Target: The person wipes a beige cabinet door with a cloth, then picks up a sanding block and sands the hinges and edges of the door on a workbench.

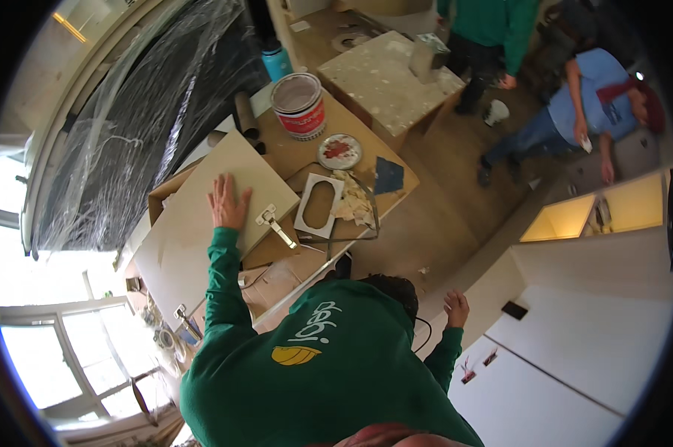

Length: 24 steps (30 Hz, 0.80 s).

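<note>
My left hand (228,203) lies flat, fingers spread, on a pale cabinet door (202,201) resting on the work table. Two metal hinges are fitted along the door's near edge, one hinge (277,225) close to that hand and another hinge (184,317) further left. To the right, my right hand (456,308) is raised away from the table, its fingers loosely bent and apart, with nothing visible in it. Just right of the door lie a white plate (304,222) with an oval cut-out and a crumpled beige cloth or paper (356,203).
A red-and-white bucket (299,108), a red-smeared round lid (339,152) and a blue sheet (389,176) sit on the table (292,160). Plastic film (139,127) hangs at left. Beyond stand a spattered workbench (389,82), a person in green (493,33) and a person in blue (593,97).
</note>
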Each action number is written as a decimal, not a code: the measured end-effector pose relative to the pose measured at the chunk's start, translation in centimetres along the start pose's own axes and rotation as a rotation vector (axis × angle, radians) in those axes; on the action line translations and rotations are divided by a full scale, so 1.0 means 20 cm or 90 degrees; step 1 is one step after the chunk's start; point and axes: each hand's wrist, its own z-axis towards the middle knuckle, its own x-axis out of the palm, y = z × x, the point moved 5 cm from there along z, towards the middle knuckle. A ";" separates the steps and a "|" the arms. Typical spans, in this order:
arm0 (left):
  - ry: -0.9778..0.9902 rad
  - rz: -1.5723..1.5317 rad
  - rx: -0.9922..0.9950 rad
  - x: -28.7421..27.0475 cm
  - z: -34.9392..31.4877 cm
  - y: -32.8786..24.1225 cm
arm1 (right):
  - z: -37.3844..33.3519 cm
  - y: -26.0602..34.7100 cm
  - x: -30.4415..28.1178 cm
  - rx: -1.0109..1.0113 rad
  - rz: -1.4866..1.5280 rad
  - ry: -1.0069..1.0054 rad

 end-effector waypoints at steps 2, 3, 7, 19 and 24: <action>-0.005 0.010 -0.010 0.01 0.03 -0.01 | 0.11 0.05 0.00 0.029 0.016 0.004; -0.013 0.014 -0.016 0.02 0.03 -0.01 | 0.20 0.05 0.05 0.038 0.010 0.020; 0.017 0.003 -0.084 -0.01 -0.08 -0.13 | 0.47 0.22 0.19 0.055 -0.083 0.114; -0.099 -0.284 -0.093 0.06 0.66 -0.34 | 1.54 0.97 0.16 -0.121 -0.238 0.182; -0.104 -0.008 -0.161 0.35 1.38 0.40 | 1.52 0.85 0.03 -0.144 -0.245 0.136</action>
